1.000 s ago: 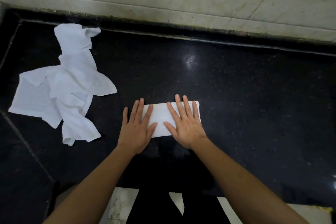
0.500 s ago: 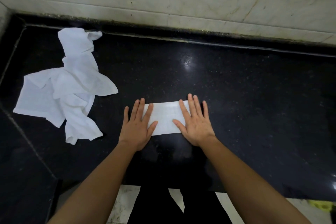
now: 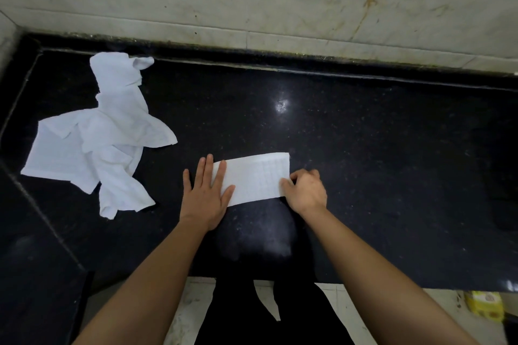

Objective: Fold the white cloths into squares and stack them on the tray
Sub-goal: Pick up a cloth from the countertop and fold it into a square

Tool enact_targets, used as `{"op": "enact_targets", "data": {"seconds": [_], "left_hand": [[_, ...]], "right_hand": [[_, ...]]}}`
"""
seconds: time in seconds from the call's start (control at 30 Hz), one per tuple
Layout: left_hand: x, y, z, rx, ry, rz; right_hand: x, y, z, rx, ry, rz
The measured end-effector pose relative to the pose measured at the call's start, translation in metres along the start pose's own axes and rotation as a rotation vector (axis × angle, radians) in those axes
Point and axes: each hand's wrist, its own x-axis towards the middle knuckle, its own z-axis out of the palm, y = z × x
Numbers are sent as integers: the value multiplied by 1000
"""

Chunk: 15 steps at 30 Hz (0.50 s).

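Observation:
A white cloth folded into a long strip [image 3: 256, 178] lies flat on the black counter [image 3: 364, 148] in front of me. My left hand [image 3: 206, 194] rests flat and spread on the strip's left end. My right hand [image 3: 305, 190] is curled at the strip's right end, thumb and fingers pinching its near right corner. A crumpled pile of loose white cloths [image 3: 98, 137] lies at the left of the counter. No tray shows clearly.
A pale tiled wall [image 3: 280, 3] backs the counter. A dark shape [image 3: 504, 176] sits at the counter's right edge. A yellow packet [image 3: 483, 307] lies on the floor at the lower right. My dark-clothed legs stand below the counter's front edge.
My right hand slid from lying flat on the strip to its right end and closed its fingers on the corner. The left hand stayed pressed on the left end.

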Motion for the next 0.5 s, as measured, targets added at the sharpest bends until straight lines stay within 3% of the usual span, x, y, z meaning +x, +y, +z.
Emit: {"op": "enact_targets", "data": {"seconds": [0.27, 0.4, 0.5], "left_hand": [[-23, -7, 16, -14, 35, 20], [-31, -8, 13, -47, 30, 15], [-39, -10, 12, -170, 57, -42]], "right_hand": [[-5, 6, -11, 628, -260, 224], [-9, 9, -16, 738, -362, 274], [-8, 3, -16, 788, -293, 247]]}}
